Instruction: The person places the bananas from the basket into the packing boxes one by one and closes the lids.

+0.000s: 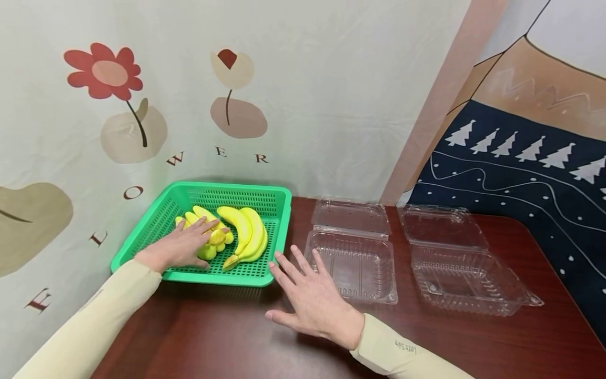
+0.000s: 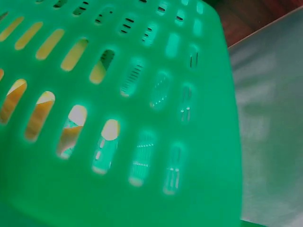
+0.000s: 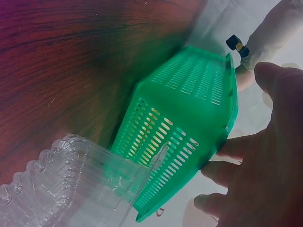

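Observation:
Inside the green basket (image 1: 279, 237), my left hand (image 1: 182, 245) rests over a bunch of yellow bananas (image 1: 201, 211), its fingers spread across the top and partly hiding it. A second banana bunch (image 1: 253, 237) lies to the right in the same basket, apart from that hand. My right hand (image 1: 317, 302) hovers with straight, spread fingers between the basket and a clear hinged container (image 1: 360, 263); it holds nothing. In the left wrist view the slotted basket wall (image 2: 208, 132) blocks my left hand. Fingers (image 3: 222, 172) of my right hand show near the basket rim in the right wrist view.
Another clear clamshell container (image 1: 468, 279) stands with its lid folded back at the right of the brown table (image 1: 222, 331). A flower-printed cloth (image 1: 331, 105) hangs behind the basket, and a dark patterned cloth (image 1: 521, 173) borders the right side.

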The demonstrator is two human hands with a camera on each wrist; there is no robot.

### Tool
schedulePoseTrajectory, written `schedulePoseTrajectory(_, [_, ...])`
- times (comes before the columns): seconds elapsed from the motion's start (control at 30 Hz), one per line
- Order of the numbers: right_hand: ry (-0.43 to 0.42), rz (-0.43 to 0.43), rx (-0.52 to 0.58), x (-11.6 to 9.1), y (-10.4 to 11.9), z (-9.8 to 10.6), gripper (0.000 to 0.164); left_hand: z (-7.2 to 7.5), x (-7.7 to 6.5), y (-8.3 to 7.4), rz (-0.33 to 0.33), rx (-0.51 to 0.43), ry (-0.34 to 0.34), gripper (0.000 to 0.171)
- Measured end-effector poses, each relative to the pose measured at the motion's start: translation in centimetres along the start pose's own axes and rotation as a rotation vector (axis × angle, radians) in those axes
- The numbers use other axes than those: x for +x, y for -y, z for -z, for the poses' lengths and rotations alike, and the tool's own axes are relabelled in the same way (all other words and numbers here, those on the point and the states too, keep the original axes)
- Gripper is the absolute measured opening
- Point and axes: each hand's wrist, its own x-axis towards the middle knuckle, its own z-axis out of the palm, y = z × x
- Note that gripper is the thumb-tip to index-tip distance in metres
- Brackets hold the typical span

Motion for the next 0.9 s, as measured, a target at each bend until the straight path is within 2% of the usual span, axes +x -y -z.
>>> schedulePoseTrajectory(0.33, [-0.005,0.013,-0.018,-0.1,0.1,-0.1,0.091,-0.5,1.1,0.7,-0.036,0.09,-0.025,0.101])
schedulePoseTrajectory(0.57, [-0.02,0.011,-0.022,0.0,0.0,-0.2,0.091,-0.7,1.2,1.3,-0.097,0.192,-0.09,0.099])
schedulePoseTrajectory(0.8, [-0.023,0.009,-0.023,0.0,0.0,-0.2,0.092,-0.8,0.9,1.4,-0.081,0.095,-0.137,0.094])
schedulePoseTrajectory(0.9, [-0.024,0.008,-0.025,0.0,-0.1,-0.3,0.092,-0.7,0.8,1.3,-0.081,0.086,-0.165,0.092])
